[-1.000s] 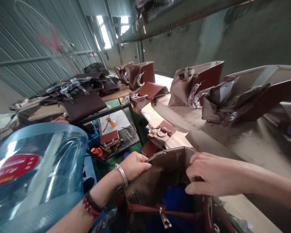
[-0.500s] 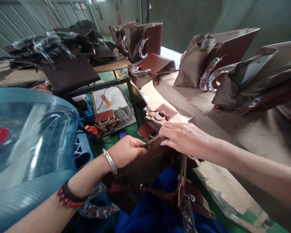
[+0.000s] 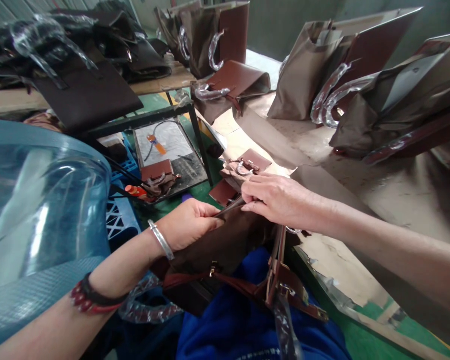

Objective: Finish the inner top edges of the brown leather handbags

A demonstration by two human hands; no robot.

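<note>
Brown bag (image 3: 225, 242) pinched by its edge above blue cloth (image 3: 225, 332).
Working left to right, we found the left hand (image 3: 189, 223) with thumb and fingers pressed together on the bag's far edge; the right hand (image 3: 281, 200), farther along that edge, had its fingers curled and drawn in on it, some tips hidden. We judged that the spaced grips kept the edge taut. A large clear-blue container (image 3: 48, 200) stood at far left; dark bags (image 3: 93, 95) lay heaped behind it. On the right-hand surface (image 3: 307, 132), brown and partly paper-covered, open bags (image 3: 300, 85) stood upright, their handles in clear wrap, presumably against scuffing. We recorded green floor (image 3: 363, 327) below and a grey wall (image 3: 322, 25) behind.
</note>
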